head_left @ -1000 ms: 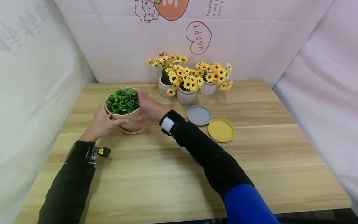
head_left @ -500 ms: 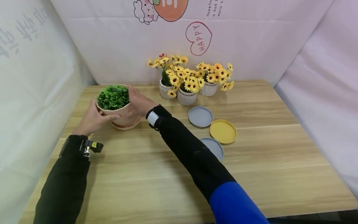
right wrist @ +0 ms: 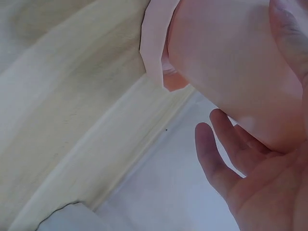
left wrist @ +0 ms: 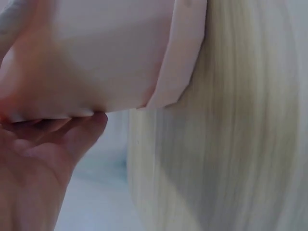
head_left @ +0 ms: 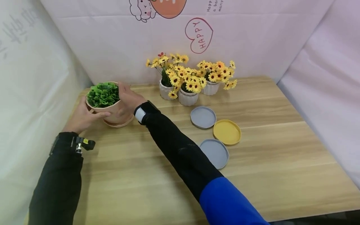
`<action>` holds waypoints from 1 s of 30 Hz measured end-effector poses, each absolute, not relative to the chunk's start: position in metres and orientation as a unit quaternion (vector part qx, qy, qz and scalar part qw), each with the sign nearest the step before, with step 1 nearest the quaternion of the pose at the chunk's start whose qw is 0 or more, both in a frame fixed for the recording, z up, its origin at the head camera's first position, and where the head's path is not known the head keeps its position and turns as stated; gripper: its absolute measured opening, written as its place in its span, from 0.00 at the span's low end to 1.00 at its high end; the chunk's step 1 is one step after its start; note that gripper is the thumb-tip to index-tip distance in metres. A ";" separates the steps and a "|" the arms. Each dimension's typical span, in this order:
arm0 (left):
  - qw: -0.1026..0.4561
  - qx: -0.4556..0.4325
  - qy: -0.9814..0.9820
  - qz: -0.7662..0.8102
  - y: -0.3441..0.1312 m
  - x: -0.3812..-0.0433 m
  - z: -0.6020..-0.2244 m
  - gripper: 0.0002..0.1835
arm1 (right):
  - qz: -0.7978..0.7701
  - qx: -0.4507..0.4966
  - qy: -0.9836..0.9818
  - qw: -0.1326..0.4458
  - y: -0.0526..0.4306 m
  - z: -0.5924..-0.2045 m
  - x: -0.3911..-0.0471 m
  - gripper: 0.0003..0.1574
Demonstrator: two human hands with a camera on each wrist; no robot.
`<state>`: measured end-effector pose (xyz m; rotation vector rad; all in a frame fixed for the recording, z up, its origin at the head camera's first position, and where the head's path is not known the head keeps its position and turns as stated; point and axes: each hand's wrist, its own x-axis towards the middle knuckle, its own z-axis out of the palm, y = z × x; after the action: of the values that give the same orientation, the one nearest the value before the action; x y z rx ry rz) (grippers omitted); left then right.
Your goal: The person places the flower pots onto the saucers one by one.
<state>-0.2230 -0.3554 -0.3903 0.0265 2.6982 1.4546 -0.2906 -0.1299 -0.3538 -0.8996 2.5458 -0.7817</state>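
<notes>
A pale pink flowerpot (head_left: 114,110) with a bushy green plant (head_left: 102,94) stands upright at the table's back left. Under its base is a matching pink saucer (head_left: 120,124). My left hand (head_left: 80,117) grips the pot's left side, the thumb across its front. On the opposite side my right hand (head_left: 130,98) holds the pot near the rim. In the left wrist view, fingers curve around the pot wall (left wrist: 110,62) above the saucer (left wrist: 178,57). The right wrist view has the thumb and fingers on either side of the pot (right wrist: 231,62), one finger standing off it.
Several yellow flowers fill three whitish pots, the nearest a ribbed pot (head_left: 188,97), at the back middle. Right of my right forearm lie a grey saucer (head_left: 203,117), a yellow saucer (head_left: 227,132) and another grey saucer (head_left: 215,153). A white cloth wall (head_left: 64,50) borders the table's left side.
Both hands have shifted the pink pot and its saucer leftward and slightly back across the table. The nearer grey saucer, hidden before behind my right arm, now shows.
</notes>
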 end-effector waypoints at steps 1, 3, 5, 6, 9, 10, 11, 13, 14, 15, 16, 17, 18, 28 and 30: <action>0.039 0.010 0.880 0.473 -0.358 -0.223 -0.389 0.60 | -0.276 -0.315 0.894 0.162 -0.133 -0.353 -0.291 0.79; 0.036 0.016 0.881 0.472 -0.362 -0.225 -0.388 0.60 | -0.279 -0.313 0.894 0.158 -0.137 -0.353 -0.292 0.79; 0.032 0.021 0.881 0.471 -0.365 -0.227 -0.387 0.60 | -0.276 -0.311 0.896 0.156 -0.140 -0.352 -0.292 0.79; 0.031 0.023 0.880 0.473 -0.367 -0.227 -0.387 0.61 | -0.280 -0.310 0.895 0.156 -0.142 -0.352 -0.292 0.79; 0.028 0.025 0.882 0.470 -0.372 -0.229 -0.387 0.62 | -0.272 -0.314 0.897 0.151 -0.144 -0.351 -0.293 0.80; 0.029 0.024 0.883 0.468 -0.373 -0.229 -0.387 0.62 | -0.268 -0.317 0.898 0.149 -0.145 -0.351 -0.293 0.80; 0.029 0.024 0.883 0.468 -0.374 -0.230 -0.388 0.62 | -0.261 -0.320 0.899 0.145 -0.145 -0.351 -0.293 0.80; 0.030 0.024 0.881 0.471 -0.375 -0.231 -0.390 0.62 | -0.253 -0.321 0.901 0.145 -0.144 -0.352 -0.294 0.81; 0.031 0.023 0.880 0.473 -0.375 -0.232 -0.391 0.62 | -0.249 -0.322 0.902 0.143 -0.144 -0.353 -0.295 0.82; 0.032 0.023 0.880 0.474 -0.375 -0.231 -0.393 0.62 | -0.242 -0.322 0.904 0.140 -0.143 -0.353 -0.295 0.82; 0.033 0.022 0.879 0.476 -0.373 -0.230 -0.394 0.62 | -0.234 -0.323 0.907 0.135 -0.141 -0.354 -0.295 0.83; 0.032 0.020 0.880 0.474 -0.370 -0.229 -0.395 0.62 | -0.226 -0.323 0.910 0.131 -0.139 -0.354 -0.295 0.83; 0.031 0.016 0.882 0.471 -0.368 -0.226 -0.395 0.63 | -0.225 -0.325 0.910 0.127 -0.138 -0.354 -0.295 0.84; -0.097 -0.037 0.882 0.460 -0.337 -0.182 -0.375 0.66 | -0.235 -0.377 0.886 0.133 -0.085 -0.327 -0.279 0.86; -0.128 -0.030 0.876 0.465 -0.328 -0.173 -0.370 0.64 | -0.239 -0.387 0.880 0.138 -0.061 -0.320 -0.267 0.86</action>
<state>-0.1727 -0.3276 -0.3704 -0.1038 2.9990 1.5930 -0.2675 -0.0614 -0.3200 -1.1190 2.5443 -0.6923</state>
